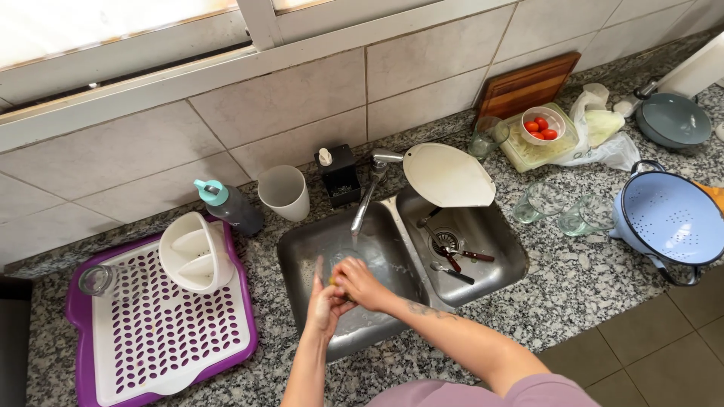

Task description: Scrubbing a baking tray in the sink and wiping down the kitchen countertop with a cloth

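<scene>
At the far left a purple drying tray (79, 316) with a white perforated insert lies on the granite counter (573, 286). A clear glass (96, 279) lies on its side at the tray's left end, and a white divided dish (194, 252) stands tilted at its far edge. Just right of the tray stand a dark bottle with a teal cap (230, 205), a pale cup (285, 192) and a black soap dispenser (339, 175).

In the middle, the faucet (369, 192) reaches over the left basin of a steel double sink (302, 256). Above that basin the left hand (326, 301) and right hand (362, 285) meet. The left hand's fingers are mostly straight, pointing far, its palm against the right hand. The right hand's fingers are curled around something small and yellowish (332, 280), pressed between both hands; too little of it shows to tell its long axis or which way it points.

The right basin holds cutlery with dark red handles (467, 256), and a white cutting board (446, 175) rests over its far edge. Further right are empty glasses (539, 202), a bowl of cherry tomatoes (543, 124), a wooden board (528, 83) leaning on the tiles, and a blue colander (671, 218).
</scene>
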